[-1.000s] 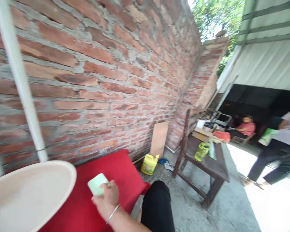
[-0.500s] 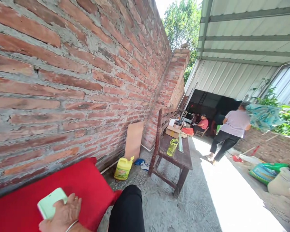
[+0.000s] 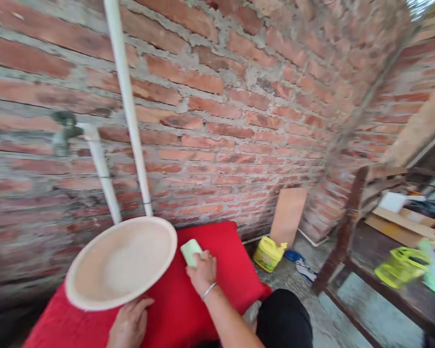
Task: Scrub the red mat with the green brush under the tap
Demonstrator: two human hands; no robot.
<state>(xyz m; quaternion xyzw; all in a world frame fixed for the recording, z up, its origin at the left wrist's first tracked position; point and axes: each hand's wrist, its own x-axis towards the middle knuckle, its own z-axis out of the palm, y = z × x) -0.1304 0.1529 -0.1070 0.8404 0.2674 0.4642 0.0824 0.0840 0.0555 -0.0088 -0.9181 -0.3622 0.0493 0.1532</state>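
A pale green, rounded rectangular thing lies on the red cloth, with my right hand closed over its near end; what exactly it is I cannot make out. A bracelet circles that wrist. To the left, a wide pale plastic basin stands on the same cloth with its inside showing bare. My left hand rests low by the basin's near rim, its fingers loosely bent and nothing visible in them. Whether its fingertips touch the rim I cannot tell.
Behind the basin, a tap and white pipes run along the brick wall. A yellow jug and a tan board stand right of the cloth. A wooden bench carries a yellow-green bottle and a cardboard box.
The view has swung left, bringing the basin, tap, pipes and my left hand into sight. My right hand stays on the pale green thing. The people by the shed are out of view.
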